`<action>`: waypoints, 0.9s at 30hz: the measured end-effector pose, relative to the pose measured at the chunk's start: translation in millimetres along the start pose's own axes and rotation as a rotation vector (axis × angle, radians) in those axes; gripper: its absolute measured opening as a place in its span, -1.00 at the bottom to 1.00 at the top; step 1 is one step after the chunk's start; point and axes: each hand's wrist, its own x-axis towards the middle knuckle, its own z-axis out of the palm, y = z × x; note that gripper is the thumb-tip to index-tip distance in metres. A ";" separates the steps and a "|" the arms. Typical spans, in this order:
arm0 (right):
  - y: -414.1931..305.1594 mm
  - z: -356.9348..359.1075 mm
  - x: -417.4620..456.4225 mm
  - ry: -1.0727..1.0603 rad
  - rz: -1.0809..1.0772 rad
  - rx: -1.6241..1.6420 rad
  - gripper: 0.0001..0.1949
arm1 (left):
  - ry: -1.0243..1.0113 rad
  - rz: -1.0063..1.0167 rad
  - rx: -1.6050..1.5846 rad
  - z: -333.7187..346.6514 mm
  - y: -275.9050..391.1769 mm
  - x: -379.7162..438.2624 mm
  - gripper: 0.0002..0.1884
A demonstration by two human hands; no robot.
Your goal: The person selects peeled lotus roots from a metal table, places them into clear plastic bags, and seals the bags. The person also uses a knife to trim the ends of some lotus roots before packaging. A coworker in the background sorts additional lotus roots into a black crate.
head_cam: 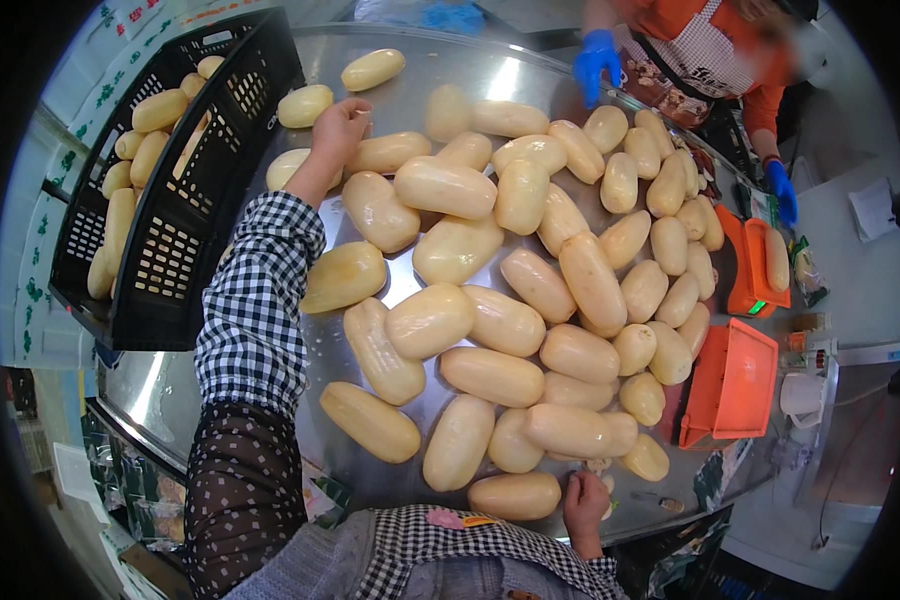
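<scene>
My left hand (341,127) reaches to the far left of the metal table, its fingers curled beside a pale peeled root section (305,106), likely lotus root; whether it holds something small is unclear. Another root section (388,152) lies just right of that hand. Close to my body, my right hand (586,501) is curled at the near edge, by small trimmings and right of a root section (514,496); its grip is hidden. Many similar smooth, wet sections lie spread and partly piled across the table, among them a long one (592,280).
A black slotted plastic crate (165,225) with more roots stands tilted at left. An orange scale (750,262) bearing one root and an orange plastic basket (731,382) are at right. Across the metal table (300,442), a co-worker's two blue-gloved hands (596,66) show.
</scene>
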 end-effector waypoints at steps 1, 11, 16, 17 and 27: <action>0.5 0.2 -0.1 -0.001 0.001 -0.001 -0.95 | 0.002 -0.029 -0.049 -2.3 0.8 0.4 -0.76; 3.6 1.5 -1.7 -0.035 0.017 -0.028 -0.93 | 0.071 -0.191 -0.204 -17.2 18.9 -8.7 -0.57; 10.2 3.3 -3.6 -0.005 -0.007 -0.068 -0.96 | 0.067 -0.133 -0.094 -9.9 31.4 0.6 -0.42; 11.5 3.9 -3.9 0.015 -0.028 -0.038 -0.95 | 0.143 -0.154 -0.070 -8.1 30.5 3.7 -0.38; 7.4 3.1 -4.3 0.003 0.019 -0.079 -0.93 | -0.460 0.178 0.480 20.5 22.6 -11.5 -0.15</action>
